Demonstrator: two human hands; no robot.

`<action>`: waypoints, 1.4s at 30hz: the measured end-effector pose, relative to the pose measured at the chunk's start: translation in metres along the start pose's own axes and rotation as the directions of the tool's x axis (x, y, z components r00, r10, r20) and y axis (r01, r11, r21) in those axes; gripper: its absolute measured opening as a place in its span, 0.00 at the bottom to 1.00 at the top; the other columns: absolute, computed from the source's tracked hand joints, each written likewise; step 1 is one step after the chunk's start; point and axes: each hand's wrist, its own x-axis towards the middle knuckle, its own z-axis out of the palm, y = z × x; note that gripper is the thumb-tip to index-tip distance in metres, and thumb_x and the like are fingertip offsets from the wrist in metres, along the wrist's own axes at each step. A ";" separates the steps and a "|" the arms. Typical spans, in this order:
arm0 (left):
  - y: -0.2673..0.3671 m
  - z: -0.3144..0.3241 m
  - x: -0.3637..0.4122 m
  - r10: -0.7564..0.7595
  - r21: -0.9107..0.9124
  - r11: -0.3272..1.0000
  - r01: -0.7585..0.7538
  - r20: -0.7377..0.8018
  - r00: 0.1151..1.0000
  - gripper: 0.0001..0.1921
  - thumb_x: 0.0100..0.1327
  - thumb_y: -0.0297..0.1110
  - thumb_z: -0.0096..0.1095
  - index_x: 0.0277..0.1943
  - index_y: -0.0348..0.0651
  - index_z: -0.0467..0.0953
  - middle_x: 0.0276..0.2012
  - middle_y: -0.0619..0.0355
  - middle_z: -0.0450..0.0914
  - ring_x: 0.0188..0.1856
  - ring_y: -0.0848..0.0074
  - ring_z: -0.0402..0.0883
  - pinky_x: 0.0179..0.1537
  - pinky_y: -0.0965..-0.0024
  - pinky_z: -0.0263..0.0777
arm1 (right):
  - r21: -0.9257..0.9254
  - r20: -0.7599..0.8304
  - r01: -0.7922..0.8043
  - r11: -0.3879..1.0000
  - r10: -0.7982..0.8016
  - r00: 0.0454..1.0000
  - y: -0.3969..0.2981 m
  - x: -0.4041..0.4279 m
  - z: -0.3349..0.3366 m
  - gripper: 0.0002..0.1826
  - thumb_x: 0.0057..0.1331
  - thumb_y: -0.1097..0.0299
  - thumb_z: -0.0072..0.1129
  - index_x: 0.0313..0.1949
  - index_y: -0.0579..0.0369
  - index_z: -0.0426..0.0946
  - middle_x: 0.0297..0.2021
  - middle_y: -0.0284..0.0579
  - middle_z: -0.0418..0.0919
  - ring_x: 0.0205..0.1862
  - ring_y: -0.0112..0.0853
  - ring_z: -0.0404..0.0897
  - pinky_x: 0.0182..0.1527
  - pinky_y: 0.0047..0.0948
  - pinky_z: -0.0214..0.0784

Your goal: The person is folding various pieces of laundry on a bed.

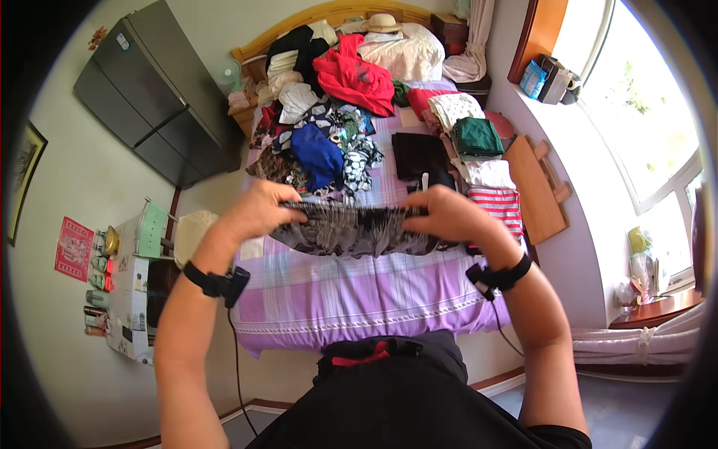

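My left hand and my right hand pinch the upper edge of a black and grey patterned cloth garment, one near each end. It hangs between them over the purple checked bedspread, slightly blurred. Beyond it on the left lies a loose heap of clothes, with a blue garment and a black-and-white patterned one. Folded black cloth lies beyond my right hand. Along the bed's right side are a green folded garment, white folded clothes and a red-and-grey striped one.
A red garment and a straw hat lie toward the wooden headboard. A grey refrigerator and a cluttered table stand left. A wooden board is at the bed's right, below the window sill. Cables hang from both wrist straps.
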 end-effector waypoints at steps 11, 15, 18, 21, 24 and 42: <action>0.109 -0.177 -0.014 0.235 0.252 0.954 -0.160 -0.305 0.923 0.18 0.60 0.43 0.82 0.33 0.34 0.83 0.23 0.68 0.76 0.30 0.86 0.72 0.33 0.75 0.68 | -0.091 -0.221 0.209 0.974 -0.225 0.949 -0.107 0.058 -0.165 0.15 0.71 0.67 0.66 0.51 0.64 0.85 0.37 0.31 0.85 0.40 0.17 0.78 0.48 0.23 0.73; 0.118 -0.206 -0.023 0.219 0.363 0.925 -0.111 -0.270 0.938 0.22 0.68 0.50 0.74 0.32 0.36 0.82 0.24 0.72 0.72 0.29 0.88 0.65 0.31 0.76 0.64 | -0.164 -0.353 0.242 0.956 -0.286 0.891 -0.115 0.073 -0.181 0.16 0.72 0.63 0.68 0.52 0.62 0.85 0.35 0.30 0.84 0.37 0.16 0.77 0.45 0.19 0.72; 0.118 -0.212 -0.025 0.221 0.262 0.954 -0.146 -0.285 0.933 0.22 0.74 0.51 0.67 0.31 0.39 0.82 0.26 0.74 0.76 0.30 0.90 0.69 0.35 0.79 0.66 | -0.170 -0.306 0.124 0.978 -0.172 0.936 -0.120 0.081 -0.192 0.18 0.70 0.62 0.71 0.52 0.62 0.85 0.36 0.31 0.85 0.37 0.17 0.79 0.44 0.18 0.72; 0.115 -0.213 -0.022 0.165 0.056 0.986 -0.156 -0.230 0.959 0.22 0.75 0.51 0.65 0.31 0.40 0.82 0.27 0.74 0.77 0.31 0.90 0.69 0.36 0.79 0.67 | -0.055 -0.173 0.243 0.968 -0.249 0.953 -0.122 0.082 -0.191 0.20 0.67 0.62 0.74 0.53 0.62 0.85 0.37 0.33 0.86 0.37 0.17 0.79 0.44 0.18 0.72; 0.111 -0.220 -0.019 0.168 0.145 0.979 -0.144 -0.166 0.972 0.21 0.74 0.50 0.66 0.32 0.41 0.81 0.26 0.74 0.76 0.33 0.90 0.70 0.40 0.79 0.67 | -0.124 -0.068 0.274 0.954 -0.284 0.956 -0.131 0.077 -0.189 0.26 0.62 0.61 0.78 0.56 0.61 0.83 0.41 0.33 0.86 0.39 0.20 0.80 0.46 0.20 0.74; 0.100 -0.143 -0.020 0.036 0.062 0.997 -0.042 0.086 0.996 0.17 0.52 0.23 0.79 0.43 0.39 0.80 0.35 0.67 0.82 0.39 0.84 0.78 0.45 0.74 0.73 | 0.081 0.033 0.250 0.965 -0.253 0.967 -0.088 0.031 -0.105 0.49 0.50 0.41 0.83 0.67 0.51 0.77 0.47 0.39 0.86 0.50 0.29 0.81 0.56 0.33 0.72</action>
